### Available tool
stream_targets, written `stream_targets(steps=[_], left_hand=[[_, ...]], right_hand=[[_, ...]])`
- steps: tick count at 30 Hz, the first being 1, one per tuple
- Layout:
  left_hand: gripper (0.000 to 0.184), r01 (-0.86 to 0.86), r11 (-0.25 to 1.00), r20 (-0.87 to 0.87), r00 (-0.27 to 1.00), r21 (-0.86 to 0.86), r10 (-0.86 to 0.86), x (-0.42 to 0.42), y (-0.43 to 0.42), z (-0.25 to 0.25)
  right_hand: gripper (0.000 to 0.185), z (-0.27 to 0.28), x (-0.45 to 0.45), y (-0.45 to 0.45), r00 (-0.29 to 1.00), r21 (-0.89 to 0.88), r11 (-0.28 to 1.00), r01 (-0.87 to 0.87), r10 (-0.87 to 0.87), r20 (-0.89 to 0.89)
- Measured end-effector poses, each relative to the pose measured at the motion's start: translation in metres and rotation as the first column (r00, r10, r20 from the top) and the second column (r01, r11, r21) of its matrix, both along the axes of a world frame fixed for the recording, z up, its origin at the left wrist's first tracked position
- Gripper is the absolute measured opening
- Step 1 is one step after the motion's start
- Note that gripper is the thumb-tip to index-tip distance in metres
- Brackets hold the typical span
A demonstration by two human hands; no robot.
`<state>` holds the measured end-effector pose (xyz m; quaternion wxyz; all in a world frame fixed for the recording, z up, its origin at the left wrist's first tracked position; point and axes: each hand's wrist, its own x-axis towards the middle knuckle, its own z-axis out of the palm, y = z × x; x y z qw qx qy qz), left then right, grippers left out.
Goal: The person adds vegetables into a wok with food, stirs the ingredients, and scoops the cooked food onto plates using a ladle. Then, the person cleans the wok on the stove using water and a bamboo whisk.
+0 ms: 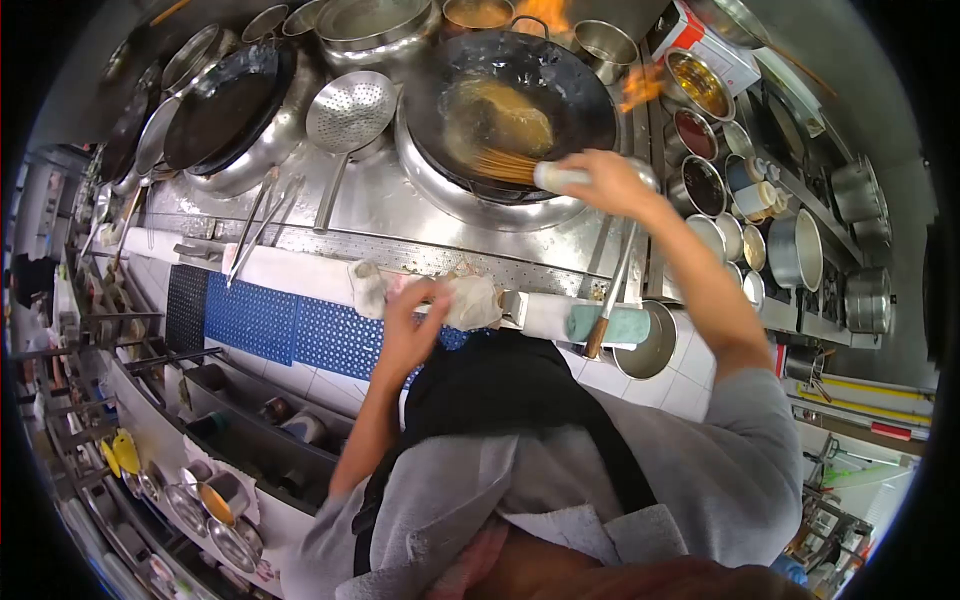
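Note:
My right hand (612, 184) is closed round the pale wrapped handle of a bamboo wok brush (506, 167). Its splayed bristles touch the inside of a big black wok (582, 112), where brownish liquid lies. The wok sits on a round metal burner ring, with flames rising behind it. Low over the counter's front edge is my left hand (408, 328), slightly blurred, its thumb and fingers apart and half curled. It is beside a crumpled white cloth (472, 302); whether it touches the cloth is unclear. A perforated skimmer (350, 112) rests left of the wok.
A second dark wok (228, 108) leans at the left. Long tongs (256, 225) lie on the counter edge. A ladle handle (610, 300) juts forward near a green rolled cloth (632, 325). Pots of sauces (700, 187) crowd the right side. A metal pot (650, 345) stands below the edge.

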<state>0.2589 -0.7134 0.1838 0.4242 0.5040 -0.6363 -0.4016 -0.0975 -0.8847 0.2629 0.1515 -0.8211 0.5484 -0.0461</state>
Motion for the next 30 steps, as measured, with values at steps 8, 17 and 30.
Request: stream_targets(steps=[8, 17, 30], left_hand=[[0.027, -0.532, 0.059, 0.230, 0.460, 0.845, 0.858, 0.129, 0.296, -0.180], [0.030, -0.509, 0.202, 0.195, 0.622, 0.837, 0.758, 0.124, 0.273, -0.154], [0.037, -0.466, 0.237, 0.223, 0.733, 0.852, 0.642, 0.129, 0.276, -0.140]], right_hand=[[0.048, -0.029, -0.048, -0.146, 0.964, -0.275, 0.944, 0.180, -0.225, -0.141], [0.042, -0.061, 0.008, -0.103, 1.000, -0.149, 0.989, 0.004, -0.004, -0.004], [0.041, -0.031, 0.042, -0.080, 0.968, 0.025, 0.999, -0.036, 0.028, 0.251]])
